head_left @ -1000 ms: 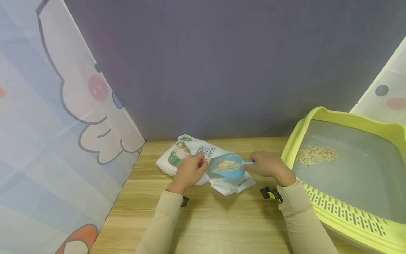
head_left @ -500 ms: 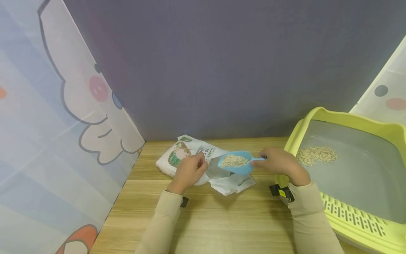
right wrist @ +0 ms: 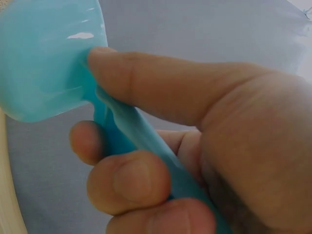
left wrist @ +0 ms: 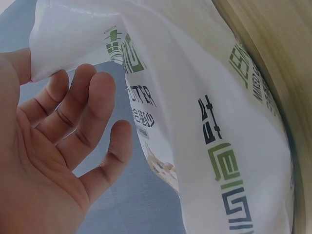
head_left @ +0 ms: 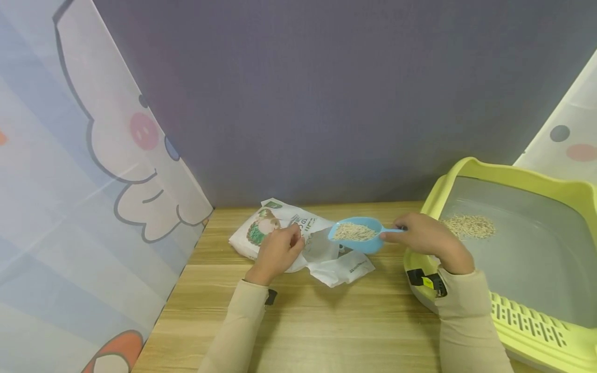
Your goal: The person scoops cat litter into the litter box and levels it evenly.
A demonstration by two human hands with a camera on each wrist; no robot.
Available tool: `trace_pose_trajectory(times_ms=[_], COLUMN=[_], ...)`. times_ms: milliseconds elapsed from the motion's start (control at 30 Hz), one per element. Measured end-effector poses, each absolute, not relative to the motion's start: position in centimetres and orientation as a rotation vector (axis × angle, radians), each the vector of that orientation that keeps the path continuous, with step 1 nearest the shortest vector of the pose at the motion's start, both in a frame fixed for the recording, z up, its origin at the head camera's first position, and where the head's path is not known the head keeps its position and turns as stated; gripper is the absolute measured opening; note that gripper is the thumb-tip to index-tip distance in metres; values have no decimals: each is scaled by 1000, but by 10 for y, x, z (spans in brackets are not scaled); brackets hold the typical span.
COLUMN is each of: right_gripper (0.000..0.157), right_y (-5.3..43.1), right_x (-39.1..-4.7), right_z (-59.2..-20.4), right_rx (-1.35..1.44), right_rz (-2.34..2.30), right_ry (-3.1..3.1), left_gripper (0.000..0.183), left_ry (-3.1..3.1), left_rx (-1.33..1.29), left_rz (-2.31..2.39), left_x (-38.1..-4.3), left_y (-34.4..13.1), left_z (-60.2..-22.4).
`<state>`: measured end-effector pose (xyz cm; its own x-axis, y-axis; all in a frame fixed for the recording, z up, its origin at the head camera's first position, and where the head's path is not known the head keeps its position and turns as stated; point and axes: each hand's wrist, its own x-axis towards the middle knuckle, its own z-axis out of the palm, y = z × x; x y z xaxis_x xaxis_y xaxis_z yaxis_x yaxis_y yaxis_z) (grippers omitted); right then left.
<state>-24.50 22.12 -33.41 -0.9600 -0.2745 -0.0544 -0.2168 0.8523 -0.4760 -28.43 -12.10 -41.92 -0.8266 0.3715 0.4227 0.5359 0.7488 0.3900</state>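
Observation:
My right hand (head_left: 426, 235) grips the handle of a light blue scoop (head_left: 371, 244), thumb along its top and fingers curled beneath in the right wrist view. Pale pellet litter (head_left: 353, 232) fills the scoop's bowl, which is held level over the open end of the bag. The white litter bag (head_left: 247, 235) lies on its side, its torn mouth facing right and its grey inside showing. With thumb and index finger, my left hand (head_left: 278, 251) pinches the bag's upper edge; in the left wrist view its other fingers curl loosely beside the printed plastic (left wrist: 161, 102).
A yellow-rimmed litter box (head_left: 431, 204) with a grey floor stands at the right, holding a patch of pellets (head_left: 468, 226). The wooden table (head_left: 322, 331) meets a dark wall (head_left: 326, 103) behind the bag. A cartoon-printed sheet (head_left: 56, 217) hangs at the left.
My right hand has lifted the loaded scoop out of the bag's mouth and moved it right, toward the litter box. My left hand has stayed at the bag.

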Motion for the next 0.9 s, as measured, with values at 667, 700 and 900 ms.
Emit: trace_pose_trajectory(times_ms=[667, 700, 900], right_gripper=[46, 47, 53], right_y=[230, 230, 231], right_x=[-249, -249, -252], right_z=[-331, -331, -334], right_rx=[-279, -276, -269], right_rz=[-714, -721, -778], right_ry=[3021, 3025, 3061], left_gripper=[19, 19, 19], left_ry=[-2632, -2634, -2637], left_rx=[-699, -698, -690], left_rz=[-718, -716, -707], left_x=[-285, -285, -286], left_y=[-121, -121, -121], left_z=[-419, -420, -421])
